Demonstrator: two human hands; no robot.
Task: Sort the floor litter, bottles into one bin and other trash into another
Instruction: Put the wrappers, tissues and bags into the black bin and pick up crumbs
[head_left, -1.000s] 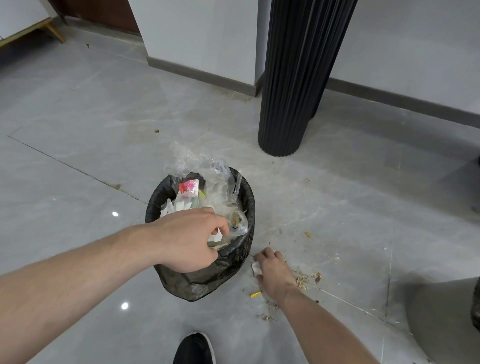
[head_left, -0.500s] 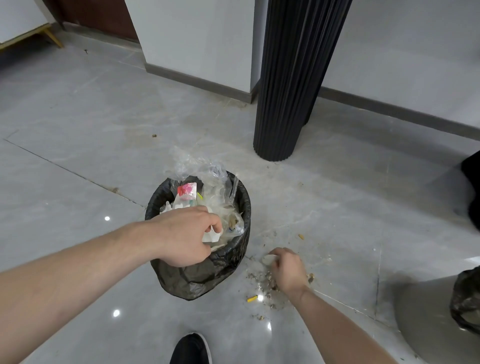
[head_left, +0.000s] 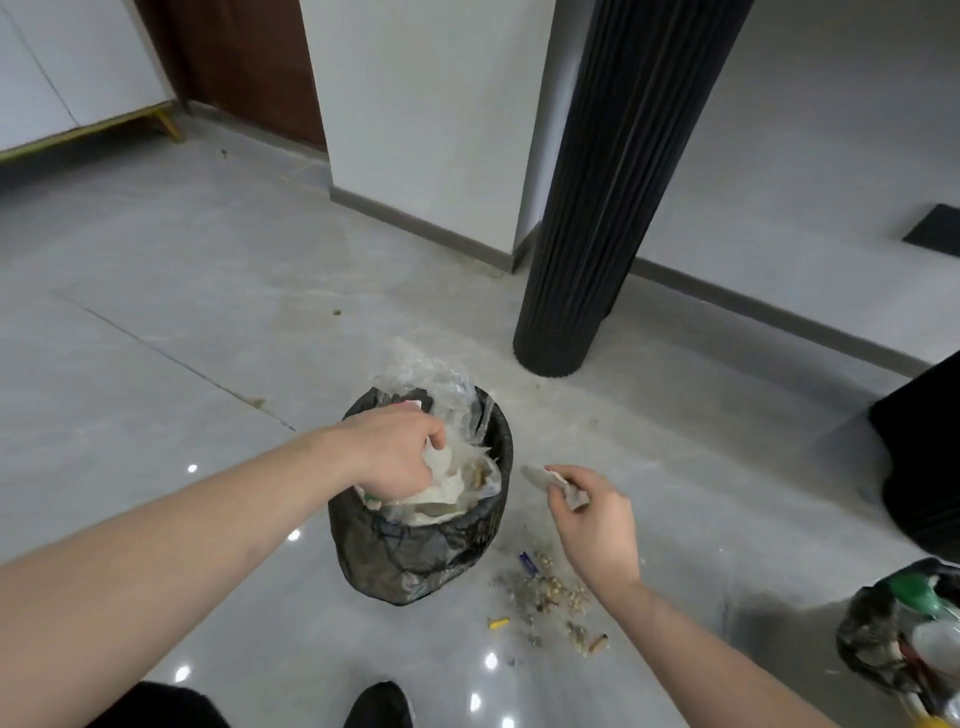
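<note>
Right hand (head_left: 592, 519) is now lifting off the floor pinching a crumpled scrap (head_left: 553, 480) beside the trash bin (head_left: 421, 551); left hand (head_left: 395, 452) is still gripping paper inside it, so it's getting binned next I guess.

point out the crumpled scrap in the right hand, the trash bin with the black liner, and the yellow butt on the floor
crumpled scrap (head_left: 556, 483), head view, on its middle above the fingers
trash bin (head_left: 415, 551), head view, on the front wall of the black liner
yellow butt (head_left: 498, 622), head view, on its middle

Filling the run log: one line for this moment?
left hand: holds paper in trash bin | right hand: pinches crumpled scrap beside bin
</note>
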